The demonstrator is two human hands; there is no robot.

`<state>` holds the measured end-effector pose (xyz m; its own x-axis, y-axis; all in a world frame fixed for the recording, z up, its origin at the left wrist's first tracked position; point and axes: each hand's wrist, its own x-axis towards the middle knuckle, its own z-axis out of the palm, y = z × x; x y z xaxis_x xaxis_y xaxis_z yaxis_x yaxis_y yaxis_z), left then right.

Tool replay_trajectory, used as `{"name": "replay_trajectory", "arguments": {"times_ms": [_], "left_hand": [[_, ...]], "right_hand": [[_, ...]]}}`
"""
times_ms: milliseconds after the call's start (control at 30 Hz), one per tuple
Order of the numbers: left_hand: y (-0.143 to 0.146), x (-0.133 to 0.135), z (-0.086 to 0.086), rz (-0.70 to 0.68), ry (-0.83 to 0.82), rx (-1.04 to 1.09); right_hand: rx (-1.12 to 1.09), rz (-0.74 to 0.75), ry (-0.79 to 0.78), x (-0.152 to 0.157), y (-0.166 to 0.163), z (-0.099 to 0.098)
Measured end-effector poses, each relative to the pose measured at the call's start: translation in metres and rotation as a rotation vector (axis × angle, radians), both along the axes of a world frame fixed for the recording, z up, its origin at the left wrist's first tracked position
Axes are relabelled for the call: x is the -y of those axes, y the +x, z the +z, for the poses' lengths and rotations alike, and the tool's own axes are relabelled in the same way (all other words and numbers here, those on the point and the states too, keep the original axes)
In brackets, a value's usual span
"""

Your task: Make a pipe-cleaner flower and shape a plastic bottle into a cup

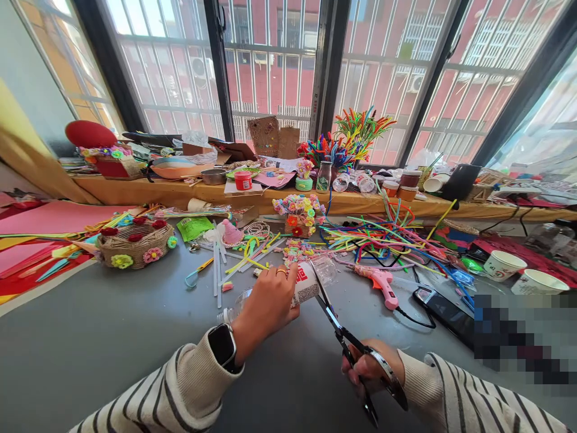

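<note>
A clear plastic bottle [325,270] with a white and red label lies on its side, its neck pointing toward me at the left. My left hand [269,307] is wrapped over its middle and covers part of the label. In my right hand [372,365] is a pair of dark metal scissors [337,328], my fingers through the handles. The scissor blades are spread, with their tips against the bottle near the label's right edge; whether they have cut into the plastic I cannot tell.
Behind the bottle stands a flower-covered basket [300,218]. Pipe cleaners [383,237] are heaped at the back right. A pink glue gun [378,284] and a black phone [444,314] lie to the right. To the left sits a woven basket [135,245], near clear glue sticks [217,273].
</note>
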<state>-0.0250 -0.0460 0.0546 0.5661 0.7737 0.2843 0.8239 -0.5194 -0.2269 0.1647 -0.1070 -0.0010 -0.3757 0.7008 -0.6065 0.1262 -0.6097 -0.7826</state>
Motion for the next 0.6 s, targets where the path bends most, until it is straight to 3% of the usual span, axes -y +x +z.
{"name": "replay_trajectory", "arguments": {"times_ms": [200, 367, 600], "left_hand": [[0.0046, 0.0013, -0.0018, -0.018, -0.020, -0.010], [0.0031, -0.0008, -0.0009, -0.001, -0.034, -0.004], [0.0041, -0.0019, -0.0066, -0.010, -0.065, 0.019]], "right_hand": [[-0.090, -0.066, -0.178, 0.0000, -0.0061, -0.0058], [-0.022, -0.029, -0.072, -0.0022, -0.0004, -0.0032], [-0.093, -0.048, -0.139, -0.0021, -0.0041, -0.0041]]}}
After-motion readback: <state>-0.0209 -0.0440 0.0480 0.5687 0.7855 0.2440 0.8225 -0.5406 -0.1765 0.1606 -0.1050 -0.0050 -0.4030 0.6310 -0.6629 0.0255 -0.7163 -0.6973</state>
